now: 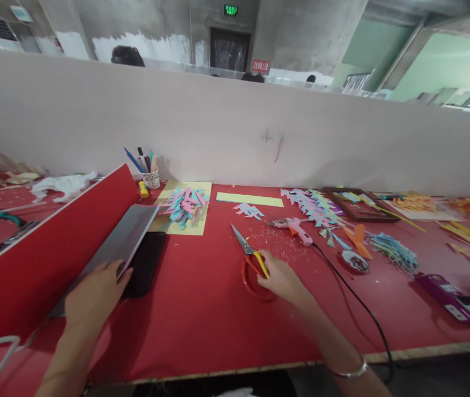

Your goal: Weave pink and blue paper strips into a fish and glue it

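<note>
My left hand [94, 292] pinches the edge of a thin stack of greyish paper sheets [114, 240] with a purple side. The stack leans near the red divider, partly over a flat black object [149, 264], perhaps a tablet. My right hand [280, 278] grips scissors [243, 241] with red and yellow handles, their blades together and pointing away to the left. Beyond the hands, a heap of pink and blue paper strips [185, 205] lies on a yellow sheet [199, 226]. A few cut paper pieces [248, 210] lie past the scissors.
A red divider board [59, 245] stands at left. A pen cup [151, 177] sits by the white partition [218, 132]. At right are a pink glue gun [296, 229] with a black cord, a pointed paper garland [315, 209], a small dish [354, 261] and a purple power strip [449, 298].
</note>
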`<state>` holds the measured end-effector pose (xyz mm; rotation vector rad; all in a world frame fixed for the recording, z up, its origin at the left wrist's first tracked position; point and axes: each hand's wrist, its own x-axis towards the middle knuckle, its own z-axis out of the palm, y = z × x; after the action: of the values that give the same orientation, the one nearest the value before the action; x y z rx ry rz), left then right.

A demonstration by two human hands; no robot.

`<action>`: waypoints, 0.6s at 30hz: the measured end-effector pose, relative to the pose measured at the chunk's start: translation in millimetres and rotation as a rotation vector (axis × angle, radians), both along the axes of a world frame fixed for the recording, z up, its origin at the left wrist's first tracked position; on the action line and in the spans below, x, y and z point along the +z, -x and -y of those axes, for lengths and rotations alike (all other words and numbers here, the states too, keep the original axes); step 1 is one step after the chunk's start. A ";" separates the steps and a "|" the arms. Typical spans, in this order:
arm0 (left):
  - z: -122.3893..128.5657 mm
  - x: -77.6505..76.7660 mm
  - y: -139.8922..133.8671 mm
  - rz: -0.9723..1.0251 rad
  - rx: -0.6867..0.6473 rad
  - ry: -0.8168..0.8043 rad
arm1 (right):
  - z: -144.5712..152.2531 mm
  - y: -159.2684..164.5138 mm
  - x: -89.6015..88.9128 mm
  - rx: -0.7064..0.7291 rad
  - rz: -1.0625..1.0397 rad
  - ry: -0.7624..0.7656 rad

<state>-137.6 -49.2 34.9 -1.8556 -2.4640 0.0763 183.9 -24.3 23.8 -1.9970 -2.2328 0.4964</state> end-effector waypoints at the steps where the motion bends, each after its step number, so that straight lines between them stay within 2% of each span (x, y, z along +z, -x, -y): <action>1: -0.5 2.0 -0.5 0.023 0.012 0.018 | -1.1 5.8 3.2 0.003 0.027 0.037; 4: -2.4 9.5 -4.3 0.033 0.082 0.044 | -9.0 22.6 6.9 0.020 0.061 0.033; 11: 0.5 28.5 -13.9 0.122 0.184 0.112 | -47.5 53.5 0.1 0.028 0.035 -0.010; 14: 0.9 33.2 -15.2 0.106 0.207 0.086 | -65.2 63.6 -2.1 0.025 0.027 -0.042; 18: -3.3 33.2 -9.6 0.164 0.228 0.138 | -81.1 70.8 -5.1 0.035 0.016 -0.072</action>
<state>-128.0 -45.9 68.1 -1.6813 -2.8433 0.1098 113.1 56.8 18.7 -1.9376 -2.2643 0.3990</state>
